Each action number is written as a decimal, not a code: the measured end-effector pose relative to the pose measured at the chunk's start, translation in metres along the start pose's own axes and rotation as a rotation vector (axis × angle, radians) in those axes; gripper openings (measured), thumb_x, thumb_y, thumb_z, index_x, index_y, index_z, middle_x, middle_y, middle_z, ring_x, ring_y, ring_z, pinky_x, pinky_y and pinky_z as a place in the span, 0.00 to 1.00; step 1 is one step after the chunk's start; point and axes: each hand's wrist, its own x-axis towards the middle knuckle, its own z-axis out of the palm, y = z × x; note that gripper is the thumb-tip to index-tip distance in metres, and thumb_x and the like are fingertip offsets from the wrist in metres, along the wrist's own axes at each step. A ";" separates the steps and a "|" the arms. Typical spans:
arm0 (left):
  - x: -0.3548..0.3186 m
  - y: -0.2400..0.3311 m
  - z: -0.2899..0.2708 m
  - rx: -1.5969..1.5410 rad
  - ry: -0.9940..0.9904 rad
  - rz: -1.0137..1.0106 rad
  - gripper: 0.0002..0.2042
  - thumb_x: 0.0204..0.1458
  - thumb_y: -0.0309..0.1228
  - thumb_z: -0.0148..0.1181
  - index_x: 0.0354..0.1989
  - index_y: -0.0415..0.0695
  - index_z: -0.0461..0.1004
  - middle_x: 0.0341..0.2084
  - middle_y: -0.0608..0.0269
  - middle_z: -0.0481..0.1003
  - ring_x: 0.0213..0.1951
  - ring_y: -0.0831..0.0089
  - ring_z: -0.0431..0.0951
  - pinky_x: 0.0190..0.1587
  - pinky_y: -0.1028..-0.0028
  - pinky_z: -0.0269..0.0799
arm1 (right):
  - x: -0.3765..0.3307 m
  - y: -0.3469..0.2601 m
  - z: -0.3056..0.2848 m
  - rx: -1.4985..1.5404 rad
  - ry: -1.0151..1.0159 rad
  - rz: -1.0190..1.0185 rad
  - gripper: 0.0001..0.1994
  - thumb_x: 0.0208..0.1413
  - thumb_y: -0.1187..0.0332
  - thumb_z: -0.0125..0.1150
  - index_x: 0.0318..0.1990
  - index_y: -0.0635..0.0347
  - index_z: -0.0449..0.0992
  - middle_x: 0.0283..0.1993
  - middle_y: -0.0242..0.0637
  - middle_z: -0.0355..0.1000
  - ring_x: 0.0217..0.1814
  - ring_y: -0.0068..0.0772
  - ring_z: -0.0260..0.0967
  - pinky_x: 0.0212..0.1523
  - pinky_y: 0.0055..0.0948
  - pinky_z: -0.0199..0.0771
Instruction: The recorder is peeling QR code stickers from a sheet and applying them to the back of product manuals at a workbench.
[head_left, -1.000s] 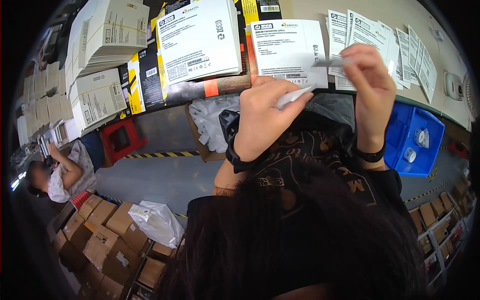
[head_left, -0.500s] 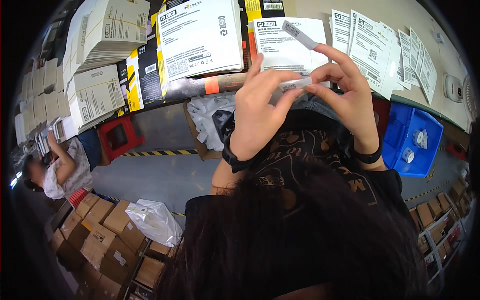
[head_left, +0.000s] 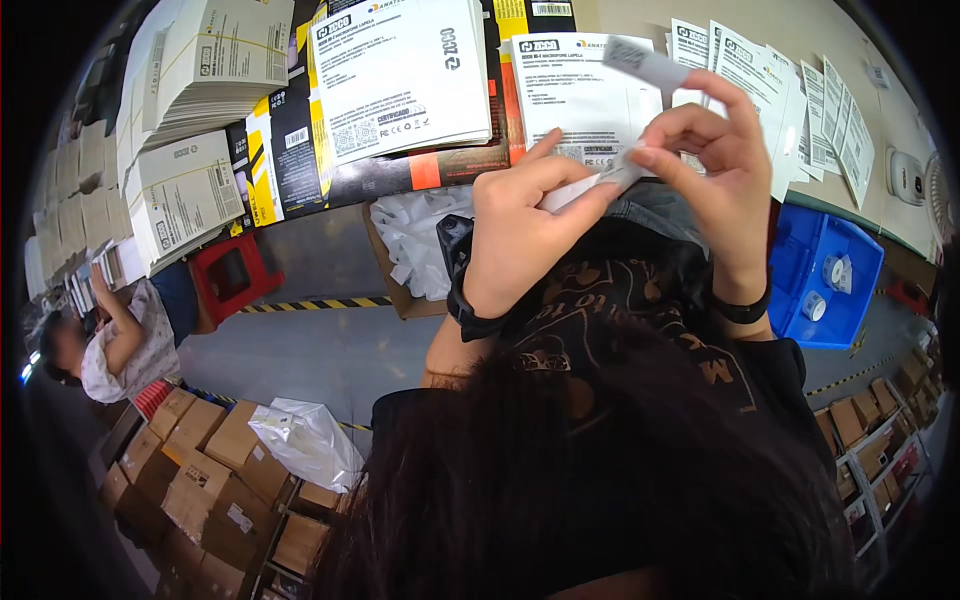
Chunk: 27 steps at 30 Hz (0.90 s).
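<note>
Between thumb and fingers my left hand [head_left: 525, 230] pinches a narrow white label strip [head_left: 572, 192]. The thumb and fingers of my right hand [head_left: 722, 170] are closed on the strip's other end, close to my left fingertips. A second small label [head_left: 640, 64] with dark print sticks out from the raised right index finger, blurred by motion. Just beyond both hands lies a white printed sheet [head_left: 560, 105], partly covered by them. To its left sits a stack of similar white sheets [head_left: 400, 80].
Banded stacks of printed cards [head_left: 228, 55] stand at the far left. More sheets [head_left: 745, 75] fan out on the right of the table. A blue bin [head_left: 800, 260] holds label rolls. Below the table edge is a carton of white backing scraps [head_left: 415, 235]. Another person [head_left: 125, 335] is at left.
My right hand has moved slightly right and up, carrying the label on its index finger along. The strip between my hands has shifted and tilted.
</note>
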 end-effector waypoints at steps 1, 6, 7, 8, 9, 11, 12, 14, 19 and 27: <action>0.000 -0.001 0.000 -0.056 0.002 -0.033 0.05 0.40 0.24 0.62 0.19 0.36 0.73 0.10 0.62 0.70 0.14 0.78 0.68 0.56 0.63 0.60 | 0.002 -0.001 -0.001 0.014 0.043 -0.008 0.27 0.43 0.80 0.61 0.53 0.62 0.60 0.29 0.33 0.70 0.33 0.20 0.68 0.37 0.19 0.69; 0.000 -0.007 -0.002 -0.143 -0.017 -0.103 0.05 0.41 0.24 0.61 0.21 0.35 0.74 0.09 0.65 0.68 0.13 0.83 0.65 0.57 0.63 0.59 | 0.012 0.005 0.002 0.013 0.168 0.108 0.30 0.44 0.83 0.59 0.55 0.68 0.53 0.30 0.36 0.70 0.32 0.21 0.68 0.34 0.16 0.67; 0.000 -0.008 -0.003 -0.147 -0.016 -0.104 0.05 0.41 0.24 0.61 0.21 0.35 0.74 0.09 0.65 0.68 0.13 0.83 0.65 0.57 0.63 0.59 | 0.014 0.007 0.002 0.012 0.167 0.108 0.30 0.44 0.83 0.59 0.55 0.68 0.53 0.30 0.36 0.70 0.32 0.21 0.68 0.34 0.16 0.67; -0.001 -0.009 -0.004 -0.151 -0.017 -0.110 0.05 0.41 0.23 0.61 0.20 0.34 0.74 0.09 0.65 0.68 0.13 0.83 0.64 0.57 0.64 0.59 | 0.016 0.010 0.001 0.018 0.201 0.104 0.30 0.44 0.83 0.58 0.55 0.69 0.52 0.30 0.36 0.70 0.32 0.21 0.68 0.34 0.15 0.67; -0.003 -0.010 -0.005 -0.155 -0.019 -0.117 0.05 0.41 0.23 0.61 0.20 0.34 0.73 0.08 0.65 0.67 0.12 0.83 0.63 0.58 0.64 0.59 | 0.018 0.012 0.000 0.023 0.235 0.102 0.30 0.44 0.83 0.58 0.55 0.69 0.52 0.30 0.36 0.70 0.31 0.21 0.68 0.33 0.15 0.67; -0.005 -0.011 -0.007 -0.162 -0.022 -0.131 0.05 0.41 0.23 0.60 0.19 0.34 0.73 0.07 0.65 0.66 0.12 0.82 0.63 0.58 0.64 0.58 | 0.022 0.018 -0.001 0.028 0.269 0.107 0.30 0.44 0.83 0.58 0.55 0.70 0.52 0.30 0.36 0.70 0.31 0.20 0.68 0.33 0.14 0.67; -0.006 -0.012 -0.008 -0.134 -0.059 -0.117 0.05 0.41 0.23 0.60 0.19 0.34 0.73 0.07 0.65 0.66 0.11 0.81 0.63 0.58 0.64 0.58 | 0.024 0.022 -0.001 0.024 0.251 0.124 0.30 0.44 0.83 0.58 0.55 0.69 0.52 0.30 0.36 0.70 0.30 0.20 0.68 0.32 0.14 0.67; -0.007 -0.015 -0.008 -0.078 -0.134 -0.086 0.05 0.40 0.22 0.60 0.18 0.34 0.72 0.06 0.64 0.65 0.10 0.79 0.64 0.58 0.64 0.58 | 0.027 0.030 -0.001 0.015 0.216 0.155 0.30 0.44 0.83 0.58 0.56 0.69 0.52 0.29 0.36 0.70 0.29 0.18 0.68 0.31 0.13 0.66; -0.005 -0.019 -0.004 -0.049 -0.125 -0.070 0.05 0.40 0.22 0.60 0.17 0.35 0.71 0.05 0.62 0.64 0.09 0.74 0.66 0.58 0.64 0.59 | 0.031 0.045 0.006 -0.020 0.162 0.211 0.31 0.45 0.82 0.59 0.56 0.68 0.52 0.29 0.35 0.70 0.29 0.17 0.68 0.30 0.13 0.67; -0.005 -0.019 -0.004 -0.015 -0.129 -0.075 0.06 0.40 0.22 0.60 0.16 0.35 0.71 0.04 0.63 0.64 0.10 0.72 0.67 0.57 0.64 0.59 | 0.029 0.041 0.009 -0.073 0.207 0.239 0.31 0.44 0.81 0.60 0.57 0.66 0.52 0.28 0.34 0.70 0.28 0.16 0.67 0.30 0.14 0.67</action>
